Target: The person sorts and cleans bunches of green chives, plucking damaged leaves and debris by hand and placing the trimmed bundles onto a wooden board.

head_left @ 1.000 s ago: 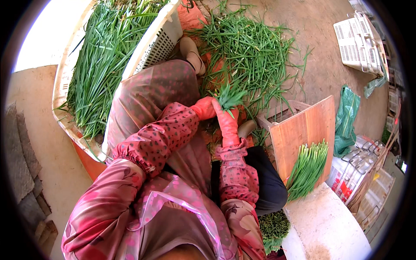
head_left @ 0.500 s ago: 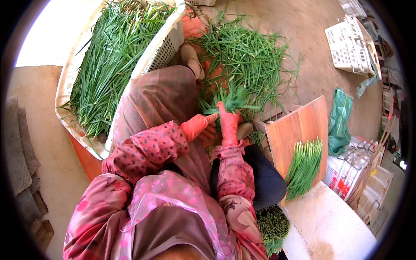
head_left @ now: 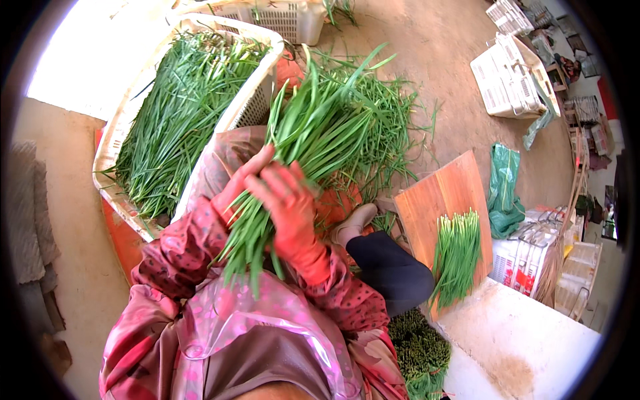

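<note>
A thick bunch of green garlic chives (head_left: 333,133) lies slanting across my lap, its long leaves fanning out at the far end and its near ends hanging over my apron. My left hand (head_left: 243,179), in an orange-red glove, is closed around the bunch from the left. Over the bunch, from the right, comes my gloved right hand (head_left: 292,223); its fingers look stretched and apart on the leaves, slightly blurred by motion. Beyond them, a loose heap of cut chives (head_left: 393,113) covers the floor. A neat chive bundle (head_left: 458,250) rests on a tilted wooden board (head_left: 417,200) to the right.
At my left stands a large white crate (head_left: 107,150) full of chives, with another crate (head_left: 303,23) behind it. A white basket (head_left: 497,83), a green plastic bag (head_left: 503,193) and a pale slab (head_left: 527,320) are on the right. Dark-ended bundled stalks (head_left: 417,343) stand beside my right leg.
Both hands have come back toward my body from the floor heap. A large bunch of chives now lies across my lap in the left hand; the small clump of scraps is no longer in my hands.
</note>
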`<state>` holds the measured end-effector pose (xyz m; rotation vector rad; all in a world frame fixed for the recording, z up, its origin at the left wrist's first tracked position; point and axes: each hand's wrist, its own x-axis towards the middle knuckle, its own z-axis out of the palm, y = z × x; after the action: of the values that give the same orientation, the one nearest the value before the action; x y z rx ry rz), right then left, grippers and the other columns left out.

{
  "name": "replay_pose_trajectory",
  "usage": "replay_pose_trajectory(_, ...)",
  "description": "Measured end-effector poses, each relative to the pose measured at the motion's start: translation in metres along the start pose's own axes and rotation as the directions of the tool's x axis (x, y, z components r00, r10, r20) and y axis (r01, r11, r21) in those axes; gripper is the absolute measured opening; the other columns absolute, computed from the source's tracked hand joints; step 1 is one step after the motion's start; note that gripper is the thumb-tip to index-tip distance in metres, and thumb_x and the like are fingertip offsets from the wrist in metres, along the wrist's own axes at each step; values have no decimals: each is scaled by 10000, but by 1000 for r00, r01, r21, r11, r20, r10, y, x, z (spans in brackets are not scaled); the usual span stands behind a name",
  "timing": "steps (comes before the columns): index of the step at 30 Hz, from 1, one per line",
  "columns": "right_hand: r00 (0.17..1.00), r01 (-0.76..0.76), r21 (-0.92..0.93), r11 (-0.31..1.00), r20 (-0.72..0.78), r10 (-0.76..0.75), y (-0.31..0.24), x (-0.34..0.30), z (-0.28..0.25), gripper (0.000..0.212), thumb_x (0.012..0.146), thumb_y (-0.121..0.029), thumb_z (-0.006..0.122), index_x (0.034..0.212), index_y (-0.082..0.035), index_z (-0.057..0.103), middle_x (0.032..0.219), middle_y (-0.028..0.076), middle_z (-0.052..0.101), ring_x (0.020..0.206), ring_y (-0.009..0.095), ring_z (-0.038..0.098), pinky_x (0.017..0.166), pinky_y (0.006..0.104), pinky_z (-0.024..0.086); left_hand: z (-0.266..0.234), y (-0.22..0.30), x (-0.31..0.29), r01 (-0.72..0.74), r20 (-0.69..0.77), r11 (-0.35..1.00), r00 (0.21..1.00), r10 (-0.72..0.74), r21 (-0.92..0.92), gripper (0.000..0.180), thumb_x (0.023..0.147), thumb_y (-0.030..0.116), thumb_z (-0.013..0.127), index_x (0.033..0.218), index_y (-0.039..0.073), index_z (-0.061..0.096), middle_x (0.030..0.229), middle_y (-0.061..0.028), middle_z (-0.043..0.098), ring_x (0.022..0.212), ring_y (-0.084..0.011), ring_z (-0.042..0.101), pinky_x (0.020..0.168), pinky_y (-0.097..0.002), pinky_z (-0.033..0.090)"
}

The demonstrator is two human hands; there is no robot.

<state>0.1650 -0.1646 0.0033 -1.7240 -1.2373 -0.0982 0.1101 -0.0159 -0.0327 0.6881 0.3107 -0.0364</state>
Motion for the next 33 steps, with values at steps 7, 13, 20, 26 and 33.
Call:
replay_pose_trajectory(7,958,-204,469,860,275,78,-38,-34,-4,184,846,-107,684,1028,-76,689,858,62,696,678,208,663,675,303,539,1,34,-89,432,-411,902,826,-386,21,165,829,137,648,916,-3,635,739,-76,627,644,-170,609,578,-277,503)
replay_pose_trajectory(13,474,-794,471,384,86,876,26,-45,-34,192,965,-147,567,1092,-30,650,832,-5,654,600,31,542,511,182,397,-17,49,-142,498,-389,822,840,-379,275,198,802,170,690,873,-8,643,695,-78,616,555,-159,586,534,-307,492)
replay_pose_trajectory(20,875,-481,-419,771,-169,454,36,-17,-56,368,872,-269,684,1176,-70,627,1155,170,641,1070,318,609,905,387,483,-4,50,-164,508,-454,798,824,-340,324,169,741,103,678,873,0,653,680,-66,612,526,-157,568,495,-288,466)
replay_pose_trajectory(26,926,-271,-248,930,197,322,30,12,-6,359,856,-359,687,949,-13,670,895,150,693,894,336,645,791,402,501,-3,38,-173,486,-491,829,813,-313,277,382,709,12,666,1090,13,625,801,-49,641,570,-141,572,515,-277,470)
replay_pose_trajectory(33,699,-712,5,703,104,707,102,-16,-19,307,928,-328,588,949,-32,669,896,149,693,843,342,651,749,412,501,-47,13,-200,501,-395,843,827,-400,196,607,669,-74,678,1256,20,556,1067,-60,658,926,-166,610,788,-302,501)
